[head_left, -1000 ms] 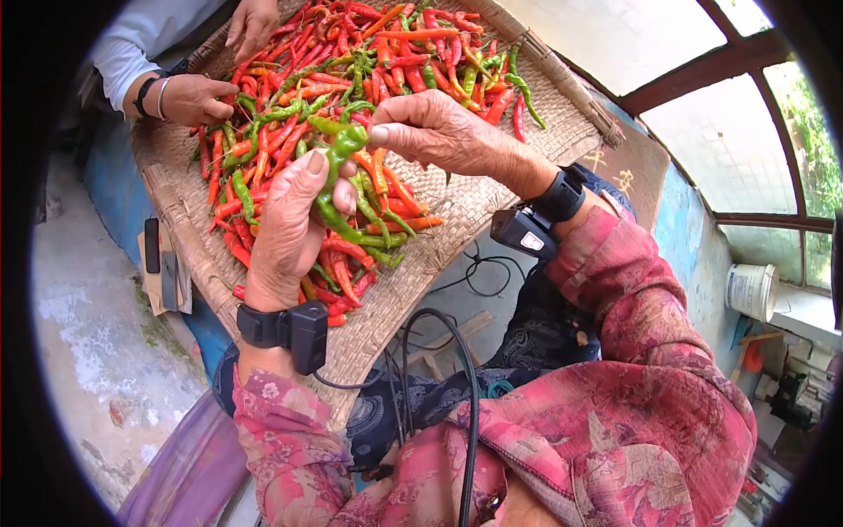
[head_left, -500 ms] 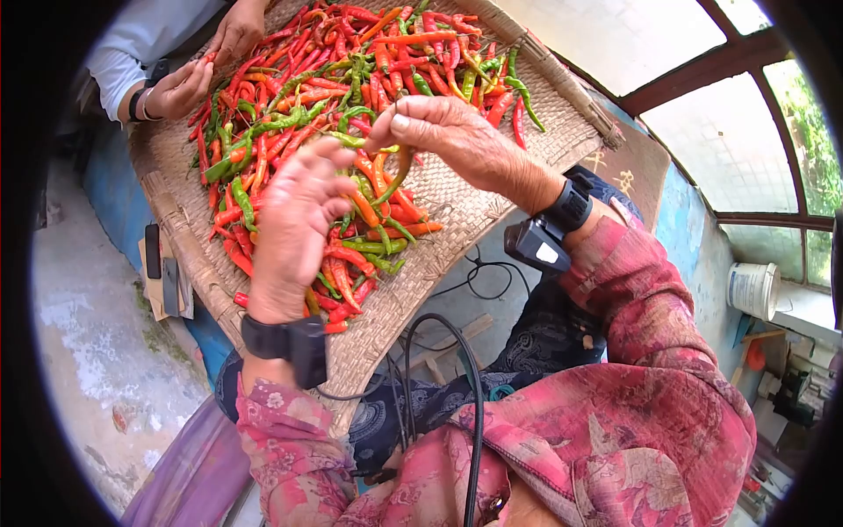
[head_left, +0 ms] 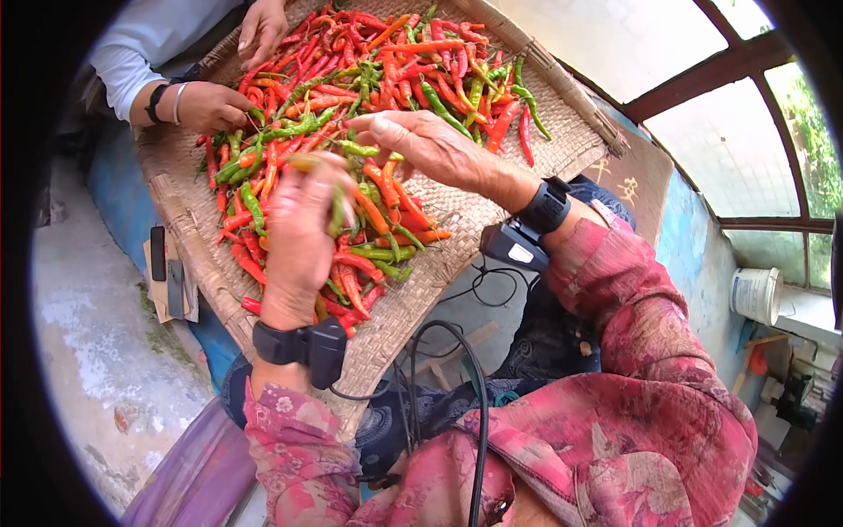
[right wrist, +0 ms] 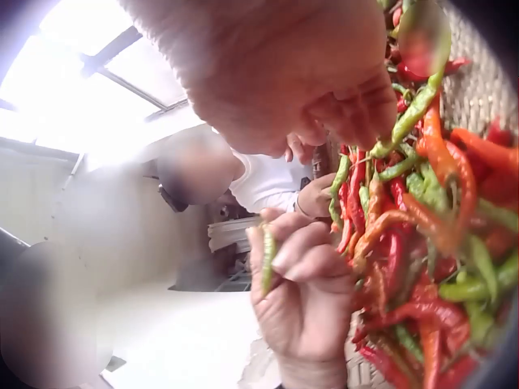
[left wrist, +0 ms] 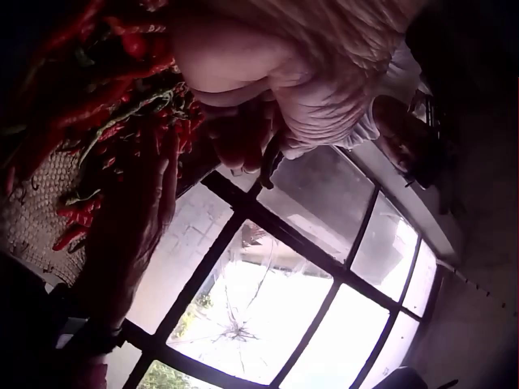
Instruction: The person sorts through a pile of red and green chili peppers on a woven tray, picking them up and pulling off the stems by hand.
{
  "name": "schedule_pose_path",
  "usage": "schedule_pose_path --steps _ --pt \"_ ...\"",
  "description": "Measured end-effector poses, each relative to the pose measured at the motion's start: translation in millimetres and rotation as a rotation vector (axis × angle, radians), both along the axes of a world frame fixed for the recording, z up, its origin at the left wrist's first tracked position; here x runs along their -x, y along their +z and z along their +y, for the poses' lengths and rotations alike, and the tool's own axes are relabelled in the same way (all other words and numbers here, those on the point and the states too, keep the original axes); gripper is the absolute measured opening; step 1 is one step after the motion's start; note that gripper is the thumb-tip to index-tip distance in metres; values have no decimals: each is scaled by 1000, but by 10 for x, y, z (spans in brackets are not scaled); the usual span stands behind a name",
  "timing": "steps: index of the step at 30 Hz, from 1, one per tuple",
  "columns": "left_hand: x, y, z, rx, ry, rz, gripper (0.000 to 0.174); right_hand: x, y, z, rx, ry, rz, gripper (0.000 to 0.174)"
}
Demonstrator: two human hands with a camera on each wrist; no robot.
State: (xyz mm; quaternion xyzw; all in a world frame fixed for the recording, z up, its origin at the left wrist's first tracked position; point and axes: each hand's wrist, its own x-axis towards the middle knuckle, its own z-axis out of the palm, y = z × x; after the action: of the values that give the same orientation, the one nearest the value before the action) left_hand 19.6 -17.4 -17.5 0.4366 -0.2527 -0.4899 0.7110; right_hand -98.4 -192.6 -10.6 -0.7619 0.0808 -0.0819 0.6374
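Note:
My left hand (head_left: 297, 233), blurred in the head view, is raised over the near left part of the chili pile (head_left: 307, 114). Between its thumb and fingers it pinches a green chili pepper (right wrist: 268, 263), seen most plainly in the right wrist view. My right hand (head_left: 430, 149) reaches in from the right, close over the pile, its fingers pointing left. Nothing shows in its grasp, and its fingers look fairly straight in the left wrist view. Just below its fingertips lies a green chili (head_left: 356, 147). Red, orange and green chilies are mixed throughout the pile.
A woven mat (head_left: 483, 206) with a raised edge bears the pile. Across it, another person's hand (head_left: 211, 105) touches the chilies. Two phones, one a dark phone (head_left: 157, 253), lie at the left. A black cable (head_left: 479, 386) loops before me; a white bucket (head_left: 756, 295) stands at right.
The large green chili is gone from my left hand. Half a second ago my right hand pinched a hanging brownish-green chili while the left looked empty; now the left holds a green one.

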Motion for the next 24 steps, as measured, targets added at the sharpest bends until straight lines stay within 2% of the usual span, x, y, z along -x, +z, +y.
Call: schedule_pose_path --steps 2,3,4,6,7,8,9,10,12,14,16,18,20,22,24 --pt "-96 152 -68 219 342 241 23 -73 -299 -71 746 -60 118 41" --pt "-282 115 26 274 277 396 25 -23 -374 -18 886 -90 161 44" --pt "-325 181 17 228 451 459 27 -31 -481 -8 975 -61 140 49" --pt "-423 111 76 216 438 498 27 -22 -589 -6 1108 -6 -13 47" --pt "-433 36 77 263 321 510 27 -42 -594 -4 1110 6 -18 47" --pt "-431 -29 88 306 204 519 26 -62 -603 2 1110 16 -13 37" --pt "-330 55 48 254 188 525 26 -75 -601 12 1109 22 -7 27" --pt "-264 84 30 163 197 472 25 -72 -541 20 1107 24 -10 27" --pt "-176 99 15 27 236 243 23 -18 -435 10 1037 63 77 17" --pt "-123 69 2 -25 232 157 23 -3 -414 -12 1000 -1 45 17" --pt "-65 78 -10 -76 227 63 22 54 -257 -12 661 -22 2 19" --pt "36 119 -36 -257 169 -257 25 138 -177 36 587 -19 -13 22" --pt "178 194 -70 -335 63 -365 31 216 -185 112 573 -12 23 20" --pt "248 156 -80 -314 42 -392 32 273 -97 181 582 44 83 19" --pt "227 77 -75 -262 125 -178 35 267 -179 217 536 95 140 21"
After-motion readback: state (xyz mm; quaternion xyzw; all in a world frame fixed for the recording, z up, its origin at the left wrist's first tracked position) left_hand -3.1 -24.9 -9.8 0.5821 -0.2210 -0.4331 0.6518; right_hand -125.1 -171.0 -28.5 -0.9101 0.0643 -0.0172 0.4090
